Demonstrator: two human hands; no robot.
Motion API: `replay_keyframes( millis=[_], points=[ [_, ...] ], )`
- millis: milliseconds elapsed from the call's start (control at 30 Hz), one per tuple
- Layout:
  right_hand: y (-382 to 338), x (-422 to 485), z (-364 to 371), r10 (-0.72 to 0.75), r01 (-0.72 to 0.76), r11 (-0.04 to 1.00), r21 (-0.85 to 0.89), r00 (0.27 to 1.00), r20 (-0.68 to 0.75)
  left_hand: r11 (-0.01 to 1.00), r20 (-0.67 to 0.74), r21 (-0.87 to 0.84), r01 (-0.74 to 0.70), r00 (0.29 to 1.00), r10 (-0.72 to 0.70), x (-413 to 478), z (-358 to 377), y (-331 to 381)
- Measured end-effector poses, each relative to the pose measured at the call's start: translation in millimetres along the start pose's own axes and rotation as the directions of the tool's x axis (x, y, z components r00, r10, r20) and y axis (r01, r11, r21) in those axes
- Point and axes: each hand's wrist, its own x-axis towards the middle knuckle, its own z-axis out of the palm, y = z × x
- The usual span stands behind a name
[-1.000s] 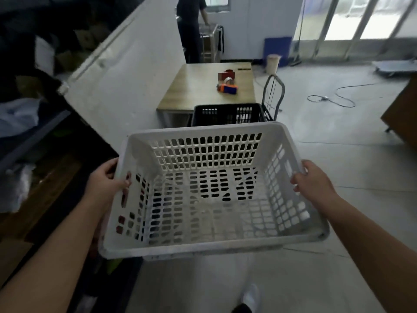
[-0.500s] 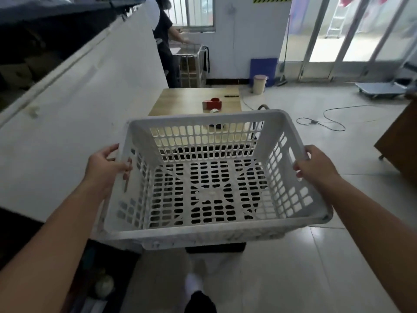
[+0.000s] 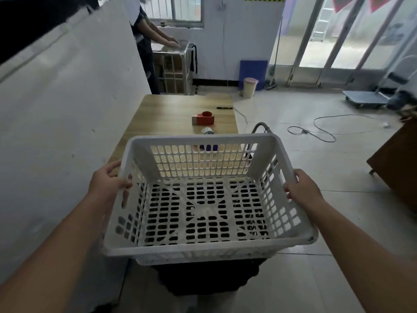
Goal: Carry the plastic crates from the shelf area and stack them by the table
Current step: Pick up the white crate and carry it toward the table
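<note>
Right then, both hands were on the white crate, one at each short end, and it hung in the air in front of the person's body. The left hand curled over the left rim, thumb inside the wall and fingers wrapped outside. The right hand clamped the right rim the same way, fingers tucked under the lip. Both grips were closed on the plastic, no slack showing.

The crate sat level, open side up, nothing inside it. Through its slotted floor a dark shape showed, and a black crate stuck out directly beneath the near edge, down on the floor. Whether the two touched could not be told from this angle.

Just beyond the far wall of the white crate stood the wooden desk, pushed against a pale wall panel on the left. On it lay a red tape dispenser, a small roll near it, and a dark pen by the far edge. A curved metal handle poked up beside the desk's right corner.

Farther back, another person leaned over a metal cart, and a cable looped across the tiles.
</note>
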Motion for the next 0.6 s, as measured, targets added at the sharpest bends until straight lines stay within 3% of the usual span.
replay_keyframes(
  millis=[600],
  points=[
    [21.1,50.3,30.7,0.074,-0.054,0.984,-0.170,0.991,0.111,0.993,-0.002,0.107,0.041,0.999,-0.041,31.8,31.8,-22.7]
  ],
)
